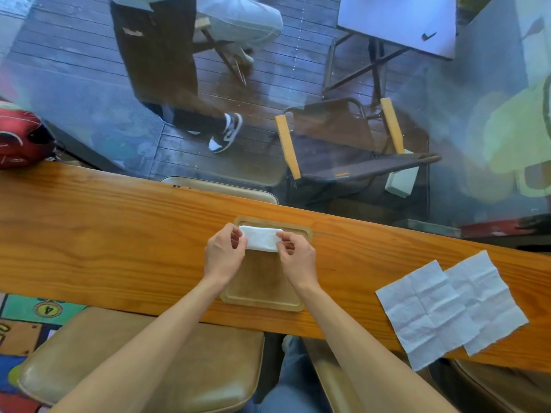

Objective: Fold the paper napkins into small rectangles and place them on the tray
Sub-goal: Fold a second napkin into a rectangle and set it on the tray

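A wooden tray [262, 299] lies on the long wooden counter [104, 234] straight ahead of me. Over its far end I hold a white napkin folded into a small rectangle [260, 239]. My left hand [225, 253] pinches its left end and my right hand [296, 257] pinches its right end. I cannot tell whether the napkin touches the tray floor. Two unfolded, creased napkins [450, 308] lie flat and overlapping on the counter at the right, reaching its near edge.
A glass pane runs along the counter's far edge; beyond it are a folding chair [351, 135], a table and a person's legs. A red helmet [24, 135] sits at the counter's far left. Tan padded seats [149, 362] are below the counter's near edge.
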